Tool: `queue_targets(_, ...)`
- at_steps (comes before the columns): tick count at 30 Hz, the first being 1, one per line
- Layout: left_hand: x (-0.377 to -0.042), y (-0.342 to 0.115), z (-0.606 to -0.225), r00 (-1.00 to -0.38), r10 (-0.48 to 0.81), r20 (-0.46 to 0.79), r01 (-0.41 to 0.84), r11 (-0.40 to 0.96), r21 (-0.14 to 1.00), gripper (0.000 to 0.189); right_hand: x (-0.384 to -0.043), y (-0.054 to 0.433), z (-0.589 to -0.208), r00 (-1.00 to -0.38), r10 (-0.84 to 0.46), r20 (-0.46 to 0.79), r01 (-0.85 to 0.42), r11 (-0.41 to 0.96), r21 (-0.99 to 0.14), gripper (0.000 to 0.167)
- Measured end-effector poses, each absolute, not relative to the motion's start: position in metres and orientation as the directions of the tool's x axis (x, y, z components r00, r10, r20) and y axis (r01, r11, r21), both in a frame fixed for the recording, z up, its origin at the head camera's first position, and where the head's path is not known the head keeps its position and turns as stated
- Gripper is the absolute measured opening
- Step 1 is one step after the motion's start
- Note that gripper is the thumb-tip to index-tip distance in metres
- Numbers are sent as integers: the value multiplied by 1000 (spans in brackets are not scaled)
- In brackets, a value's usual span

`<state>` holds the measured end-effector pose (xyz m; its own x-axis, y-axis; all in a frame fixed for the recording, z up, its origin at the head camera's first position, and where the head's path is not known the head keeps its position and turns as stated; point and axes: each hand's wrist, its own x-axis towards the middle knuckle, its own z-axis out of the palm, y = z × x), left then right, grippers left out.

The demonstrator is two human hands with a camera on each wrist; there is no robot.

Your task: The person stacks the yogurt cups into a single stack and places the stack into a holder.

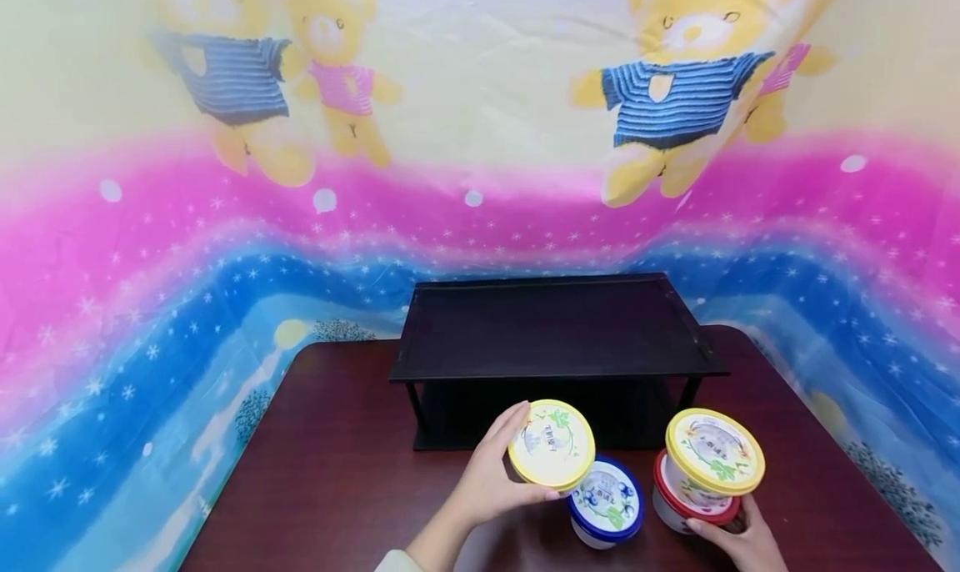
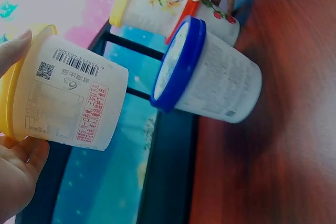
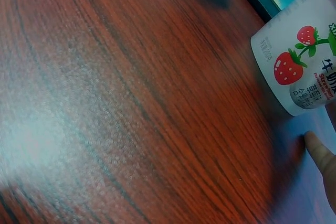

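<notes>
Your left hand [image 1: 487, 480] held the yellow-lidded tub [image 1: 551, 444] lifted off the counter [image 1: 337, 472], just in front of the black shelf [image 1: 555, 330], tipped so its lid faced you. Your fingers [image 1: 504, 426] and thumb were curled round the lid rim and the upper wall. In the left wrist view the tub [image 2: 68, 98] showed a thin, pale plastic wall with a printed label and barcode.

Judging by that, it was probably light and smooth, a little slippery, and the wall would likely flex under a hard squeeze. The stiff lid rim was the better place to grip, as you did, or low round the base.

Directly below that tub, the blue-lidded tub [image 1: 606, 503] stood on the counter. To the right of it, your right hand [image 1: 738, 543] gripped the red-lidded tub [image 1: 690, 501] near its base, fingers wrapped on the strawberry-printed wall [image 3: 302, 72]. A 2nd yellow-lidded tub [image 1: 715, 451] sat stacked on its lid, tilted. That stack of 2 looked top-heavy, so a low grip alone might have let the upper tub slide.
</notes>
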<state>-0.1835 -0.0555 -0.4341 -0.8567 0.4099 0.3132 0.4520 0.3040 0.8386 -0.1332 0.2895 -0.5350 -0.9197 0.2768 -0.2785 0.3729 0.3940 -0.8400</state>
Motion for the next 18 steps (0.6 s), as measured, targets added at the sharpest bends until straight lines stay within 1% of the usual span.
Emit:
queue_targets(3, -186, -48, -427, -845, 435, 311, 458, 289, 841, 93, -132, 290, -536, -916, 282, -287, 380, 378, -844, 103)
queue_targets(10, -192, -29, -413, -800, 486, 352, 525, 283, 803, 92, -131, 290, -536, -912, 291, -290, 388, 379, -840, 103)
queue_targets(14, -194, -19, -404, -794, 509, 332, 520, 287, 804, 92, -130, 289, -534, -917, 294, -270, 374, 395, -839, 101)
queue_targets(18, -197, -10, -395, -774, 535, 338, 550, 302, 779, 93, -130, 287, -534, -927, 286, -241, 343, 395, -852, 98)
